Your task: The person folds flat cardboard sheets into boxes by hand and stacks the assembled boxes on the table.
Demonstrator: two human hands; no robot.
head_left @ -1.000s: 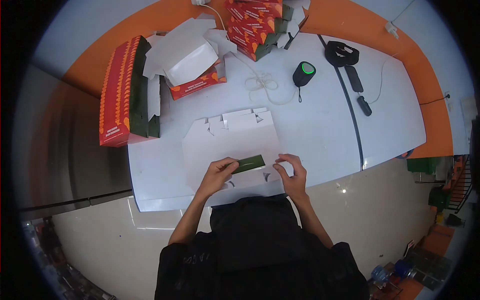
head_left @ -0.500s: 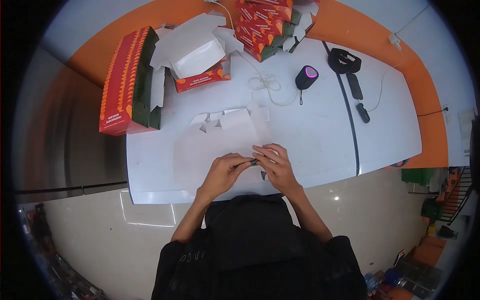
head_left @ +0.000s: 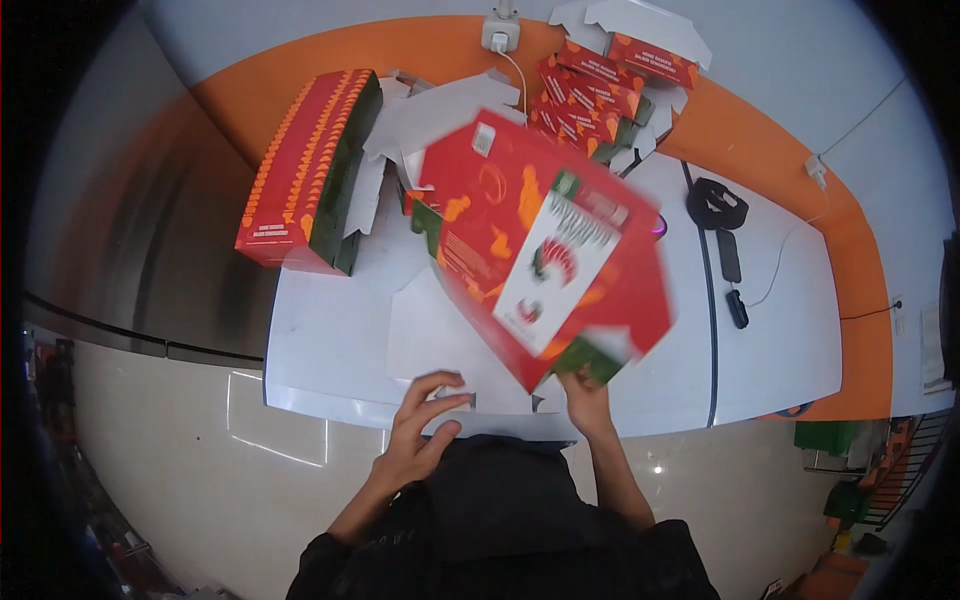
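Sheet (head_left: 490,235), printed red, gripped at lower edge by right hand (head_left: 588,405) fingers; left hand (head_left: 412,437) fingers parted, empty. One-edge hold could let it flop against stacked boxes (head_left: 580,110).

No word or number could be read for certain. The green lettering (head_left: 582,222) on the white panel (head_left: 545,275) of the red cardboard sheet (head_left: 478,215), raised over the table (head_left: 330,345), was blurred. White two-line print on the long red box (head_left: 315,160) at the table's far left corner and the red box stack (head_left: 580,105) at its far edge was too small.
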